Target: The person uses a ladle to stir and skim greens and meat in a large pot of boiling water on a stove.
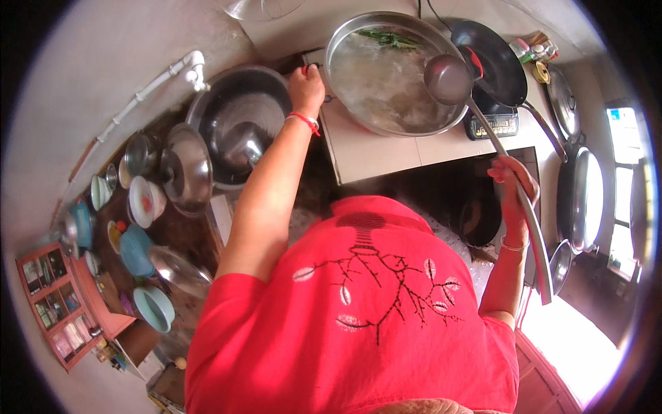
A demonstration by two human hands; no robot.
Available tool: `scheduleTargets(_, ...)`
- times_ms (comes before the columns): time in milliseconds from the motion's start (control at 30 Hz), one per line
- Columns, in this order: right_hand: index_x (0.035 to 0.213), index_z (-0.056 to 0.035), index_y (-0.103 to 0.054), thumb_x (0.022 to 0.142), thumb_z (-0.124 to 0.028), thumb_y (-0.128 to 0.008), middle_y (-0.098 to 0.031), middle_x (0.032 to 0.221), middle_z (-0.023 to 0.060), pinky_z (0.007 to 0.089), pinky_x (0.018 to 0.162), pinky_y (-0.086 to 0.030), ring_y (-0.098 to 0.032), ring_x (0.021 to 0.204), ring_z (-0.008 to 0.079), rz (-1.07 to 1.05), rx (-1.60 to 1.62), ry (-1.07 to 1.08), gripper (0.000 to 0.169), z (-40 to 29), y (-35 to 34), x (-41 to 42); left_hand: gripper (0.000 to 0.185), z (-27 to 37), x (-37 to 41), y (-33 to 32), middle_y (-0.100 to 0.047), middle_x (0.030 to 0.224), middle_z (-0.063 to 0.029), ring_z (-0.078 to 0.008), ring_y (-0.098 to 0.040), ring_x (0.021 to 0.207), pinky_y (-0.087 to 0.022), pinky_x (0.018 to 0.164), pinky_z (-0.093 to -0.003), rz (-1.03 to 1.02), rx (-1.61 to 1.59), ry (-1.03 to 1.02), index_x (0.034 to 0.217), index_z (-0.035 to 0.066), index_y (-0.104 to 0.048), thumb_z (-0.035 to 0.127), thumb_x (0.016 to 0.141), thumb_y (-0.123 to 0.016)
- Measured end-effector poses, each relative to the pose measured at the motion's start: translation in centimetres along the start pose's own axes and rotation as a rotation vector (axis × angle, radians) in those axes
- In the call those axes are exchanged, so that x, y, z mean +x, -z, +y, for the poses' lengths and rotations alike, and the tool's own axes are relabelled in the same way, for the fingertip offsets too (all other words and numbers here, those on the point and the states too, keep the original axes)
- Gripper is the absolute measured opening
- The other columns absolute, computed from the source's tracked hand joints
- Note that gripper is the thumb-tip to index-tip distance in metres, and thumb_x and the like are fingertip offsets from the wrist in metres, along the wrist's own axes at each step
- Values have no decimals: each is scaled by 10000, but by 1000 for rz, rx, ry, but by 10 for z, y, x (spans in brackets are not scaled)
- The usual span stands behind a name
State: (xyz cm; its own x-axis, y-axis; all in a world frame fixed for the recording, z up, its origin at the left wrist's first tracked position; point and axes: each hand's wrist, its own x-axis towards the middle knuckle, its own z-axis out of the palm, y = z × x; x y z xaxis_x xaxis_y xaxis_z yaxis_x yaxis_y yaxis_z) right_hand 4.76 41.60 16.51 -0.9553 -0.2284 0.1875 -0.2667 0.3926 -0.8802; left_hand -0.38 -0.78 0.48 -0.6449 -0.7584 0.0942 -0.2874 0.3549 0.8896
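Observation:
My right hand (514, 181) grips the long handle of a metal ladle (449, 80). The bowl of the ladle hangs over the right side of a wide metal pot (395, 132). Cloudy liquid (377, 93) fills the pot, and a bunch of green leaves (389, 39) floats near its far side. My left hand (307, 90) is at the left edge of the tiled counter, between the pot and a large dark basin (207, 119). Something small and red shows at its fingers; whether they hold anything is unclear. A rounded metal utensil (238, 145) lies in the basin.
A black wok (499, 67) sits tilted over an induction cooker (494, 127) on the right, its handle jutting toward me. Jars (538, 52) stand behind it. On the left are a metal lid (189, 168), bowls (147, 202) and a blue basket (137, 251).

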Motion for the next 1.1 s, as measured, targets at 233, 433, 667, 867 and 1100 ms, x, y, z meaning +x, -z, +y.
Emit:
scheduleTargets(233, 1067, 5, -611, 784, 31, -576, -628, 857, 205, 345, 648, -517, -648, 731, 349, -441, -493, 478, 286, -20, -28, 51, 384, 9, -4, 7, -621, 840, -275, -445, -584, 836, -448, 758, -481, 20, 41, -18, 810, -60, -591, 314, 861, -522)
scheduleTargets(433, 1038, -31, -623, 782, 18, -561, -601, 865, 169, 382, 663, -497, -622, 772, 336, -605, -487, 518, 268, -21, -31, 77, 399, 1, -1, 1, -623, 883, -277, -440, -584, 887, -457, 792, -478, 42, 82, 20, 852, -48, -606, 339, 855, -509)
scheduleTargets(667, 983, -34, -627, 776, -12, -594, -580, 825, 152, 376, 617, -481, -609, 716, 336, -587, -430, 610, 211, -1, -46, 102, 394, 3, -3, 2, -622, 926, -266, -430, -575, 930, -448, 799, -474, 66, 103, 24, 880, -32, -618, 346, 854, -511)
scheduleTargets(867, 906, -28, -642, 781, -38, -620, -617, 789, 143, 365, 593, -504, -633, 689, 311, -517, -313, 709, 127, 19, -69, 119, 395, 5, -2, 0, -623, 938, -263, -432, -578, 927, -452, 798, -471, 49, 149, 55, 863, -34, -622, 348, 857, -518)
scheduleTargets(1100, 853, -9, -648, 789, -40, -620, -650, 800, 143, 347, 623, -526, -654, 712, 300, -550, -298, 710, 77, 11, -79, 114, 431, -13, 5, 1, -626, 934, -265, -426, -589, 920, -463, 818, -478, 54, 261, 64, 862, -39, -626, 368, 884, -484)
